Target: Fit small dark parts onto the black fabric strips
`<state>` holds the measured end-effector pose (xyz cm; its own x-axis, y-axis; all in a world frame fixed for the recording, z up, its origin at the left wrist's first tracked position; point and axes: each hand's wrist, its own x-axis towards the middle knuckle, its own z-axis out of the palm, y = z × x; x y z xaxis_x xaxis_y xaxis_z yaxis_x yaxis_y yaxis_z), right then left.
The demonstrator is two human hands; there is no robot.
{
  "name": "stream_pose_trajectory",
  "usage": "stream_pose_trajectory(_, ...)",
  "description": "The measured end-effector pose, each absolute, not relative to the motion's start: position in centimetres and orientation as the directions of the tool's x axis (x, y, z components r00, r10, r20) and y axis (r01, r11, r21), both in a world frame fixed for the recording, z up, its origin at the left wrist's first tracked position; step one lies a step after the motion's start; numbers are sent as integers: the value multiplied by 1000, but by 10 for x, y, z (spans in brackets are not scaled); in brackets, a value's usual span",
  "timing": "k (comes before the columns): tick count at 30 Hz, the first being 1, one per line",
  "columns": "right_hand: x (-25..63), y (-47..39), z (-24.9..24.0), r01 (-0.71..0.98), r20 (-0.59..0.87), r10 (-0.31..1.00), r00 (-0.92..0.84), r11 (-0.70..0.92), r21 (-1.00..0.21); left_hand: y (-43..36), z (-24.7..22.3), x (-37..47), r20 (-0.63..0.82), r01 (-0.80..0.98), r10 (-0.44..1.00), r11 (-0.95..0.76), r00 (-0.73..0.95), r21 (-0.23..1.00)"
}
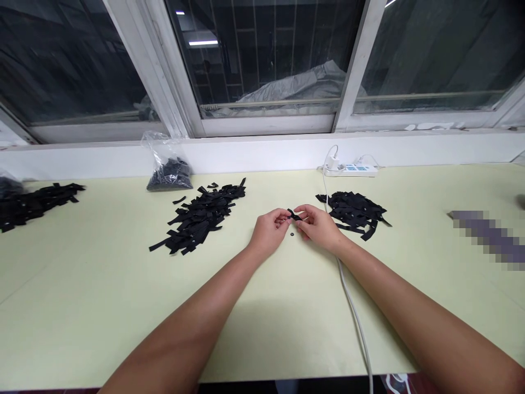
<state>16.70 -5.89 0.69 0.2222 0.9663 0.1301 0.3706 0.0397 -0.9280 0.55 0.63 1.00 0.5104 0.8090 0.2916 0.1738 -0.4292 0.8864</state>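
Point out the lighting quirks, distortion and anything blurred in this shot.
Head view: even overhead light, with soft shadows under both forearms on the table; ceiling lamps reflect in the dark window; wide-angle lens bows the window frame and sill; a pixelated patch hides something at right; the hands stay sharp.

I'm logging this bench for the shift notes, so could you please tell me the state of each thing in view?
Left hand: pinching the black strip.
Right hand: pinching the same strip.
Black strip: held between both hands, above the table.
Small black ring: lying loose on the table.
Left pile: loose heap.
Right pile: loose heap.
Plastic bag: part full, upright.
Power strip: charger plugged in.
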Motion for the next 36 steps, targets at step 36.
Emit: stream_pose_trajectory(36, 159, -65, 27, -309, -198, 914, 353, -86, -947, 4, 12, 6, 319, 15, 827, -367, 463, 930)
